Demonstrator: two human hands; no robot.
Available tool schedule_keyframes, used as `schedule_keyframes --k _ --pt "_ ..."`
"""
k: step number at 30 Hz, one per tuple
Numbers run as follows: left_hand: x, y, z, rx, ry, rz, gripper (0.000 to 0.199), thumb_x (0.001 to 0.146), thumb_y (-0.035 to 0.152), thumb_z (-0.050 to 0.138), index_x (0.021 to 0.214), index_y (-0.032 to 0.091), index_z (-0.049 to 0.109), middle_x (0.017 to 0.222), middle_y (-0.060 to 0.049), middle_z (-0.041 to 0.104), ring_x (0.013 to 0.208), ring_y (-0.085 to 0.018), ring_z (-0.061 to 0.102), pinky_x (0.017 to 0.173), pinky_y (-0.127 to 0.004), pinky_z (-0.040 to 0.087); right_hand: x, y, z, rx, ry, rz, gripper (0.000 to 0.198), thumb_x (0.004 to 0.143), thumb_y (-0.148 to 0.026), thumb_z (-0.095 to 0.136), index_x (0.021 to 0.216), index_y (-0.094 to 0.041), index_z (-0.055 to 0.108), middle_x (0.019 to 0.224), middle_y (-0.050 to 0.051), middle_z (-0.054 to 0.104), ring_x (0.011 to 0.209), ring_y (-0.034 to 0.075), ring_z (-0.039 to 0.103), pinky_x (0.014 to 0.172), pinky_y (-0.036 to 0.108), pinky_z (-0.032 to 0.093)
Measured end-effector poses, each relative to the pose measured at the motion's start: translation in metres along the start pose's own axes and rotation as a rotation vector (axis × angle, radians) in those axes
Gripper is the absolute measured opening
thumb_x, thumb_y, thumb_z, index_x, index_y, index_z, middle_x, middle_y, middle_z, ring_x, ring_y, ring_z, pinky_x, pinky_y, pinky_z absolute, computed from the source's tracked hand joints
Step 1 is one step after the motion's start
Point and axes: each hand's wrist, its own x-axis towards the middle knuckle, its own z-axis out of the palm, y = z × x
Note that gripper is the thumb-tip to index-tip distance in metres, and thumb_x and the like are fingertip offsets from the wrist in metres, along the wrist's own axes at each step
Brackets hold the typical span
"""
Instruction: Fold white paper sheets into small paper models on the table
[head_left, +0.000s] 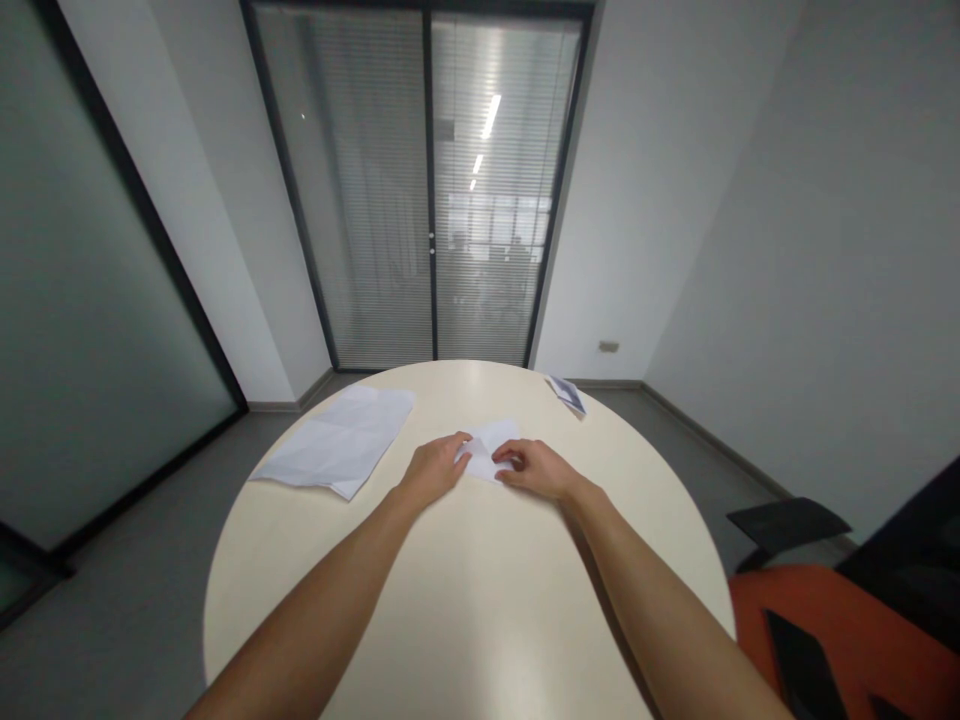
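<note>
A small folded piece of white paper lies on the round table between my two hands. My left hand has hold of its left edge, the thumb and fingers closing on the paper. From the other side, my right hand grips the right part, its fingers curled over the paper and the thumb at the near edge. The fingers partly hide the paper's sides, so its exact fold cannot be made out.
Large creased white sheets lie at the table's left edge. A small folded paper with dark printing sits at the far right edge. The cream round table has an orange chair at its right. Glass doors with blinds stand beyond.
</note>
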Motion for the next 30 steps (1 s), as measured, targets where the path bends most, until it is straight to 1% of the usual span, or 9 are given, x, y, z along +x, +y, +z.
schedule_keyframes --k 5,9,11,14,16,18,21,24,30 --pt "0.0 -0.003 0.003 -0.019 0.005 0.002 0.037 0.096 0.028 0.055 0.132 0.023 0.057 0.122 -0.007 0.07 0.113 -0.024 0.065 0.097 -0.036 0.05 0.001 0.0 0.001 -0.07 0.002 -0.026 0.031 0.077 -0.028 0.075 0.107 -0.021 0.076 0.094 0.004 0.075 0.075 0.018 0.064 0.072 0.029 0.049" --pt "0.0 -0.003 0.004 -0.023 0.015 0.018 0.036 0.095 0.025 0.057 0.13 0.021 0.058 0.123 -0.008 0.069 0.115 -0.024 0.063 0.101 -0.037 0.048 0.001 0.001 0.002 -0.094 -0.002 -0.03 0.034 0.076 -0.027 0.074 0.11 -0.021 0.077 0.094 0.005 0.076 0.074 0.018 0.064 0.072 0.029 0.049" --pt "0.001 -0.004 0.005 -0.015 0.025 0.038 0.033 0.094 0.023 0.057 0.127 0.02 0.06 0.122 -0.008 0.068 0.115 -0.024 0.061 0.102 -0.037 0.047 0.002 0.002 0.002 -0.091 -0.012 -0.064 0.035 0.077 -0.025 0.073 0.111 -0.021 0.077 0.099 0.006 0.077 0.079 0.02 0.066 0.075 0.03 0.05" --pt "0.002 -0.005 0.006 -0.006 0.029 0.073 0.027 0.094 0.021 0.057 0.12 0.02 0.065 0.12 -0.008 0.068 0.113 -0.023 0.06 0.102 -0.037 0.047 0.004 0.004 0.003 -0.078 -0.034 -0.125 0.033 0.078 -0.024 0.072 0.11 -0.02 0.078 0.113 0.008 0.075 0.086 0.021 0.068 0.081 0.032 0.052" --pt "0.003 -0.005 0.007 -0.008 0.013 0.106 0.024 0.095 0.02 0.055 0.114 0.021 0.069 0.117 -0.007 0.07 0.111 -0.023 0.06 0.102 -0.037 0.047 0.005 0.006 0.004 -0.083 -0.046 -0.137 0.031 0.079 -0.026 0.072 0.108 -0.019 0.079 0.12 0.01 0.073 0.086 0.021 0.068 0.081 0.033 0.052" --pt "0.002 -0.004 0.006 -0.007 -0.012 0.137 0.025 0.097 0.02 0.051 0.11 0.021 0.072 0.114 -0.006 0.071 0.109 -0.022 0.061 0.1 -0.037 0.048 0.005 0.008 0.004 -0.094 -0.048 -0.139 0.03 0.08 -0.028 0.072 0.108 -0.02 0.079 0.121 0.011 0.073 0.087 0.022 0.069 0.08 0.034 0.053" --pt "0.0 0.0 0.004 0.001 -0.026 0.158 0.025 0.097 0.026 0.052 0.11 0.021 0.074 0.114 -0.006 0.072 0.108 -0.024 0.062 0.098 -0.038 0.049 0.003 0.01 0.004 -0.104 -0.026 -0.165 0.03 0.083 -0.032 0.072 0.109 -0.021 0.079 0.123 0.012 0.072 0.101 0.026 0.068 0.09 0.038 0.053" --pt "-0.002 0.004 0.002 0.008 -0.025 0.183 0.028 0.095 0.034 0.058 0.115 0.021 0.073 0.118 -0.007 0.071 0.11 -0.026 0.061 0.099 -0.04 0.049 0.001 0.01 0.003 -0.108 -0.003 -0.196 0.03 0.084 -0.036 0.072 0.109 -0.022 0.079 0.124 0.013 0.071 0.114 0.029 0.065 0.102 0.044 0.048" --pt "-0.003 0.006 0.002 -0.001 -0.035 0.201 0.035 0.093 0.039 0.059 0.121 0.021 0.071 0.127 -0.008 0.069 0.117 -0.027 0.059 0.104 -0.041 0.047 0.001 0.005 0.002 -0.113 -0.004 -0.221 0.03 0.083 -0.037 0.074 0.11 -0.023 0.077 0.119 0.01 0.072 0.112 0.027 0.065 0.103 0.042 0.047"
